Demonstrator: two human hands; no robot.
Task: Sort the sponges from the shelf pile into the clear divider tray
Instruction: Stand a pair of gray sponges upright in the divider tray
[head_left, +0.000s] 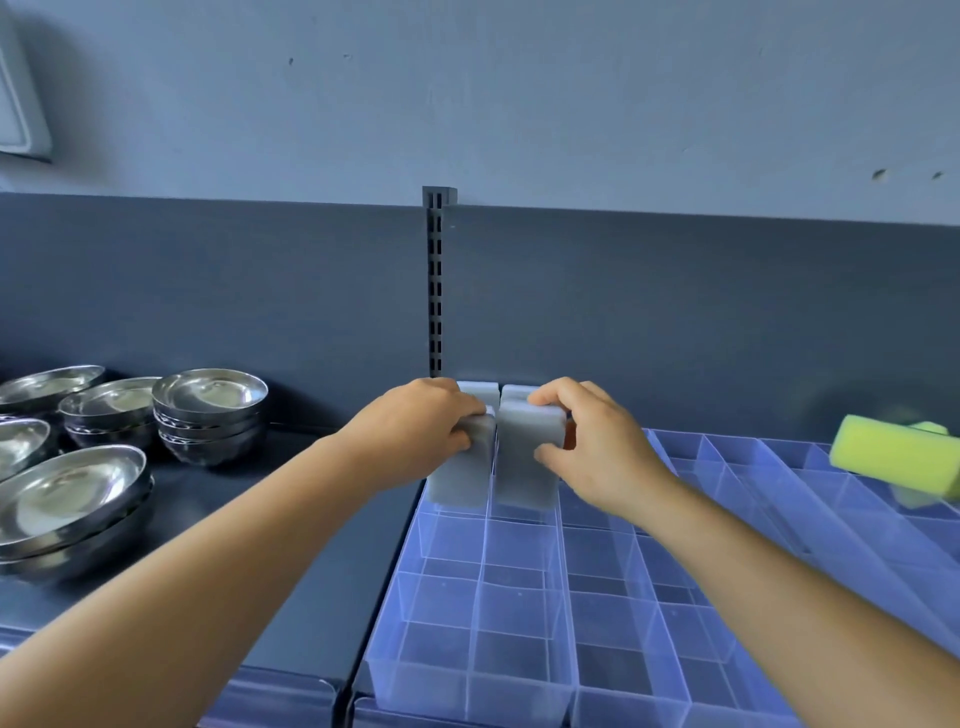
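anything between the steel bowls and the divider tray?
Head view: only bare dark shelf between the steel bowls and the clear divider tray, crossed by the left forearm.

There are 2 hands: the left hand (426, 423) grips 1 grey sponge (462, 467) and the right hand (592, 441) grips 1 more (527, 457), both standing on end at the far end of the tray. Behind them 2 more grey sponges (480, 391) show only their tops, which makes 4 grey sponges. 1 yellow sponge (893, 457) lies on the right, with a second yellow-green piece partly hidden behind it; whether that is another sponge cannot be told. At least 2 clear trays (470, 686) lie side by side. On the left stand 5 stacks of steel bowls (208, 400); the bowls in each stack cannot be counted surely.
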